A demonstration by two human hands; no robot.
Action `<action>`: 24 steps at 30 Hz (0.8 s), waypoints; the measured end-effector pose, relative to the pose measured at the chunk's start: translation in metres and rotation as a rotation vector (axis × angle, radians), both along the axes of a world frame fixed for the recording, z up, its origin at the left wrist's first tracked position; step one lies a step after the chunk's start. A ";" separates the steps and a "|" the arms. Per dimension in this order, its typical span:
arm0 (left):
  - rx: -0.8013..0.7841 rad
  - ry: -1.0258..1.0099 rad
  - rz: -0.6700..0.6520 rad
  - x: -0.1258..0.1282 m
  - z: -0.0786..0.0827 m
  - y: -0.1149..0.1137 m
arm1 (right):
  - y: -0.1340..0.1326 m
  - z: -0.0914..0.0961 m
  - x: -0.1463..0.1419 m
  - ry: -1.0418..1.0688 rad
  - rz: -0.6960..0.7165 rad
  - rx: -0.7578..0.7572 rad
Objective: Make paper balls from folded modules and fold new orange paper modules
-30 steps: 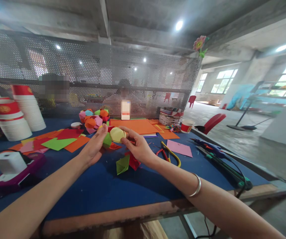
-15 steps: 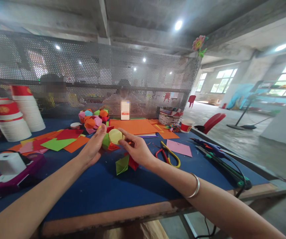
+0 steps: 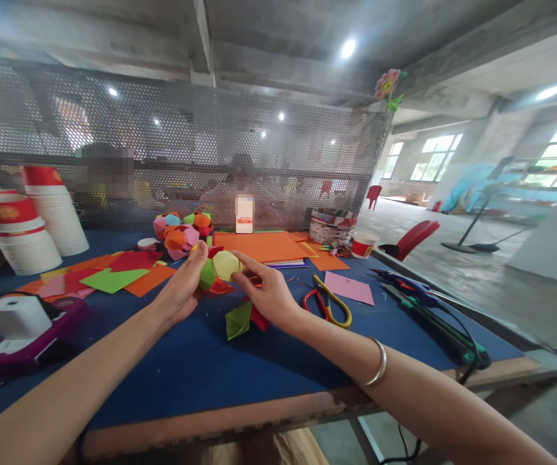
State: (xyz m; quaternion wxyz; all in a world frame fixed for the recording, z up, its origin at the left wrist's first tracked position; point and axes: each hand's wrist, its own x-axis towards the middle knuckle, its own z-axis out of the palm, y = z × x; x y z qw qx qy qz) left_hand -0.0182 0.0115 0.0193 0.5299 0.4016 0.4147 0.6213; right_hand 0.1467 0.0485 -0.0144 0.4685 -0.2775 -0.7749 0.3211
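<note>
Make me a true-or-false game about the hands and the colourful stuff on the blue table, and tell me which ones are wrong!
1. The left grip and the right grip are both on the folded paper piece. True.
2. The silver bracelet is on the left arm. False: it is on the right forearm.
3. The pink sheet lies on the blue table. True.
4. All the paper cups stand in stacks on the left. False: one red-and-white cup stands by itself on the right, near the woven basket.
5. The tool with one red and one yellow handle lies on the table. True.
</note>
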 end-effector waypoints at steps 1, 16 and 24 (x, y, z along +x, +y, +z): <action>-0.004 0.001 -0.001 0.000 0.000 0.000 | 0.000 0.000 -0.001 0.017 0.022 -0.020; -0.079 -0.016 -0.060 0.000 0.006 -0.004 | 0.007 -0.002 -0.001 0.050 0.087 -0.168; 0.000 0.102 -0.051 -0.006 0.005 -0.006 | 0.010 -0.001 0.001 -0.002 0.023 -0.157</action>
